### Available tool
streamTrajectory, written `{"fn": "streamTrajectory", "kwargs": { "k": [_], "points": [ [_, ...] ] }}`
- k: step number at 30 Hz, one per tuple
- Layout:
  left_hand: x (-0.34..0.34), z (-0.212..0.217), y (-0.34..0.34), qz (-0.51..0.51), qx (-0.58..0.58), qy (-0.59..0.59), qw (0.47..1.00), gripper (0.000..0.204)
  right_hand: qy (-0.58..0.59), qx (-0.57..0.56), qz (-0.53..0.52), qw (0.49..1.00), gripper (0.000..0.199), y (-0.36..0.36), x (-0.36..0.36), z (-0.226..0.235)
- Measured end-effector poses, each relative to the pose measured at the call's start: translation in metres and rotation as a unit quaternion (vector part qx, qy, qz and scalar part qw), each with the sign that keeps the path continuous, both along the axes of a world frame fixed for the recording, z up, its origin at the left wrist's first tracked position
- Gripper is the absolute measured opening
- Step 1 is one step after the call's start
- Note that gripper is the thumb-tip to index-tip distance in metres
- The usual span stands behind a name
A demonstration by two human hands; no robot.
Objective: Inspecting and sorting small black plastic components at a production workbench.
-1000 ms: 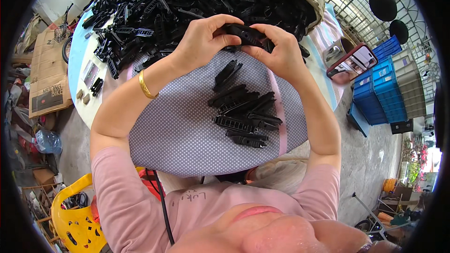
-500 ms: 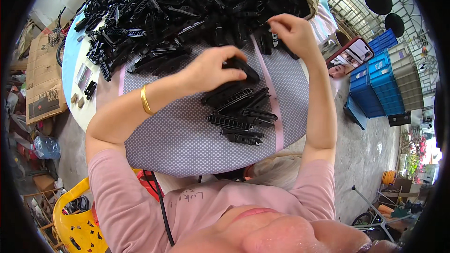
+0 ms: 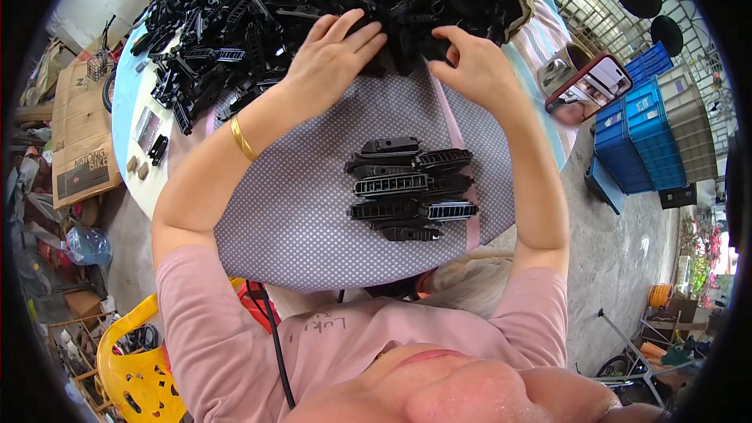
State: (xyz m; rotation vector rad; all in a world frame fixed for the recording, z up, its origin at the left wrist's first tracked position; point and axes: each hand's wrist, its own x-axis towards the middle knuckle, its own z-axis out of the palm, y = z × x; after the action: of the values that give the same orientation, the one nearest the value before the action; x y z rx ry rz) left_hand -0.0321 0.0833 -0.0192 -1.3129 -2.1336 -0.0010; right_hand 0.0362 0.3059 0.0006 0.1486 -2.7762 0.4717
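With left hand (image 3: 333,59) flat and open on the black pile (image 3: 313,8), pick one piece with pinching right hand (image 3: 470,70), whether holding yet unclear

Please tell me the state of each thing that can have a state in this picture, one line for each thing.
left hand: open, palm down on the heap
right hand: fingers curled, at the heap's edge
heap of black plastic parts: loose, unsorted
small pile of black parts: stacked neatly, untouched
phone: screen lit, propped up

Bright, even daylight, soft shadows, sharp centre, strong fisheye bending at rim.
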Motion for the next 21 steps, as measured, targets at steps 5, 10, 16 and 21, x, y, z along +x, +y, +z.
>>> {"fn": "streamTrajectory", "kwargs": {
  "k": [5,10,16,21],
  "points": [
    [-0.009,0.000,0.003,-0.038,0.016,-0.057,0.998,0.036,-0.013,-0.267,0.087,0.960,0.036,-0.005,0.000,0.004],
    [0.002,0.011,0.003,-0.080,0.242,-0.190,0.948,0.031,-0.032,-0.517,0.157,0.841,0.035,-0.018,0.003,0.006],
    [0.013,0.014,0.009,-0.043,0.369,-0.499,0.783,0.052,-0.002,-0.608,0.252,0.753,0.035,-0.030,0.006,0.001],
    [0.027,0.024,0.010,-0.019,0.331,-0.533,0.778,0.059,0.007,-0.440,0.193,0.877,0.033,-0.035,0.009,-0.004]
  ]
}}
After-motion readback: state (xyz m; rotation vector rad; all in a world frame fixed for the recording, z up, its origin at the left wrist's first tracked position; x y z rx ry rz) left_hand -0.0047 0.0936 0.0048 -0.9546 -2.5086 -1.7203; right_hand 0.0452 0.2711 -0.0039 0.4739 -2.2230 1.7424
